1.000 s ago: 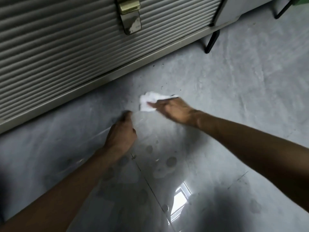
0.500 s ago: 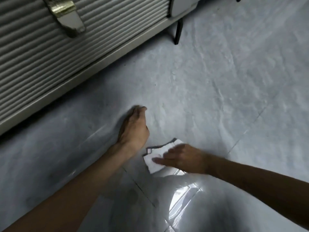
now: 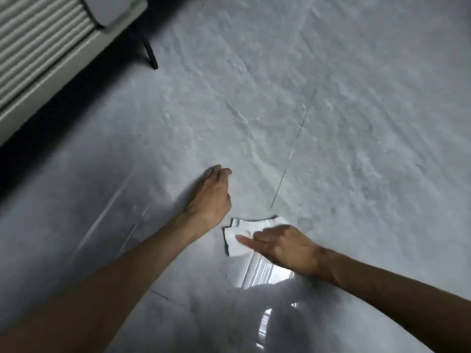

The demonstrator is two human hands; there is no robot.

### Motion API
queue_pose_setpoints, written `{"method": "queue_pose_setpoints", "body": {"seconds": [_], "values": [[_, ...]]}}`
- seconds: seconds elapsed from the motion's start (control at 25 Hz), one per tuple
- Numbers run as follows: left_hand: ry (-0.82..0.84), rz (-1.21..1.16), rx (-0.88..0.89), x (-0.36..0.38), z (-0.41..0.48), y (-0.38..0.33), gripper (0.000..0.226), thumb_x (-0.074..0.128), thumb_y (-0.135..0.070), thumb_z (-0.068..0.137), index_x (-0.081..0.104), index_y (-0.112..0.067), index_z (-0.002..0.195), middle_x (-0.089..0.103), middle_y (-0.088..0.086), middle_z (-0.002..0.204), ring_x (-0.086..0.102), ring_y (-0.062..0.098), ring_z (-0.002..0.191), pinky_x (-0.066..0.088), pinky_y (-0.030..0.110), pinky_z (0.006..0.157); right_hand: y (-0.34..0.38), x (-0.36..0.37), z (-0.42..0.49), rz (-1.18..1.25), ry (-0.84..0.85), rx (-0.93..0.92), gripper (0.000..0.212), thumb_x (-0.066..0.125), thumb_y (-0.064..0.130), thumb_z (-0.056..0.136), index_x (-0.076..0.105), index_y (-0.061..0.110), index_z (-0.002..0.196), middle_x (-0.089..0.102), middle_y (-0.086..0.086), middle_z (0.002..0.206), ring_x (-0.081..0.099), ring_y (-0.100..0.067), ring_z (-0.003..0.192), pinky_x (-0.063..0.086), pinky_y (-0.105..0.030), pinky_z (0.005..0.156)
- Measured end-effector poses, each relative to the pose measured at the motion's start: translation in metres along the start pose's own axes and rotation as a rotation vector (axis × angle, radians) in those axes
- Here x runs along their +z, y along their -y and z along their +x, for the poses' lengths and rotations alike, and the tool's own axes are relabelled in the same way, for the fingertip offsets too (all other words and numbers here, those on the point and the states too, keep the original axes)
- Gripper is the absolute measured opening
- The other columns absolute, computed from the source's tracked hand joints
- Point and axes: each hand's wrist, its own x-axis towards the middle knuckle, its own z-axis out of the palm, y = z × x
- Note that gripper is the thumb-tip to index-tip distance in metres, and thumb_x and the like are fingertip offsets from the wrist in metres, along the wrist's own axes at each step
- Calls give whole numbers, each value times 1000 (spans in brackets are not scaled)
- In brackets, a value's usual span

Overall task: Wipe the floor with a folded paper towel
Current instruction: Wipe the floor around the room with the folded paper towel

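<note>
A white folded paper towel (image 3: 238, 238) lies flat on the grey floor (image 3: 331, 123), low in the middle of the view. My right hand (image 3: 283, 247) presses down on its right part, thumb stretched left across it and fingers bent over its far edge. My left hand (image 3: 211, 194) rests on the floor just up and left of the towel, fingers curled under, holding nothing. Part of the towel is hidden beneath my right hand.
A ribbed roller shutter (image 3: 38, 44) with a pale bottom rail runs along the upper left. A thin black furniture leg (image 3: 150, 54) stands beside it. A tile joint (image 3: 290, 159) crosses the floor, and a bright glossy reflection (image 3: 265, 273) lies under my right wrist.
My right hand has dragged the towel from near the shutter back toward me, past my left hand. The left hand stays planted on the floor. The view has swung right.
</note>
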Motion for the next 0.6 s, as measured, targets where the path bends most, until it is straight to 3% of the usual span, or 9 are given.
{"method": "queue_pose_setpoints", "body": {"seconds": [0.04, 0.08, 0.24, 0.32, 0.36, 0.4, 0.52, 0.56, 0.6], "values": [[4, -24, 11, 9, 3, -13, 55, 45, 1, 86, 39, -5, 140, 39, 14, 148, 31, 22, 140, 19, 22, 113, -24, -4, -20, -33, -23, 4, 53, 48, 10, 89, 48, 20, 141, 63, 2, 93, 57, -17, 75, 43, -29, 56], [31, -49, 22, 19, 1, -26, 54, 46, 1, 86, 40, -6, 139, 40, 12, 147, 33, 22, 139, 21, 22, 112, -45, -7, -45, -57, -39, 147, 52, 44, 12, 91, 45, 23, 142, 66, 1, 98, 61, -19, 78, 45, -28, 59], [150, -11, 61, 39, -22, -48, 54, 45, -1, 87, 37, -6, 140, 39, 11, 145, 30, 22, 138, 23, 27, 114, -68, -16, -101, -50, -205, 1266, 47, 44, 13, 99, 43, 30, 143, 66, -9, 115, 65, -37, 88, 46, -39, 67], [151, 19, 70, 37, -25, -53, 54, 45, 0, 86, 38, -6, 140, 41, 11, 143, 33, 23, 137, 26, 28, 114, -40, -6, -65, -20, -229, 1519, 46, 39, 8, 98, 45, 23, 141, 65, -11, 108, 64, -36, 86, 39, -37, 64], [150, 15, 72, 38, -25, -56, 55, 45, 0, 85, 38, -5, 140, 42, 11, 143, 33, 23, 137, 26, 28, 114, -20, -1, -42, 10, -236, 1451, 47, 40, 7, 96, 44, 20, 141, 66, -10, 104, 64, -35, 84, 36, -37, 62], [144, 1, 72, 39, -24, -60, 56, 46, 1, 84, 38, -5, 140, 42, 12, 144, 34, 23, 137, 26, 28, 113, 2, 4, -24, 19, -236, 1260, 49, 45, 7, 94, 45, 19, 141, 66, -7, 99, 63, -32, 81, 36, -37, 60], [128, -54, 43, 42, -23, -72, 62, 46, 6, 81, 37, -5, 141, 40, 12, 147, 34, 23, 139, 24, 26, 113, 37, 4, -42, 27, -21, 388, 58, 61, 8, 85, 48, 16, 141, 61, -1, 86, 60, -23, 73, 38, -34, 53], [131, -57, 44, 42, -21, -73, 63, 45, 6, 81, 36, -6, 142, 38, 12, 148, 33, 23, 139, 24, 26, 113, 20, -4, -67, 21, -5, 248, 58, 61, 9, 85, 49, 17, 141, 62, 0, 90, 59, -20, 77, 42, -32, 55], [140, -37, 55, 43, -18, -73, 63, 44, 6, 82, 34, -6, 143, 37, 13, 148, 31, 24, 140, 24, 28, 113, -1, -12, -93, 31, -9, 273, 52, 58, 14, 88, 51, 20, 139, 65, 2, 97, 61, -17, 83, 48, -30, 60]]}}
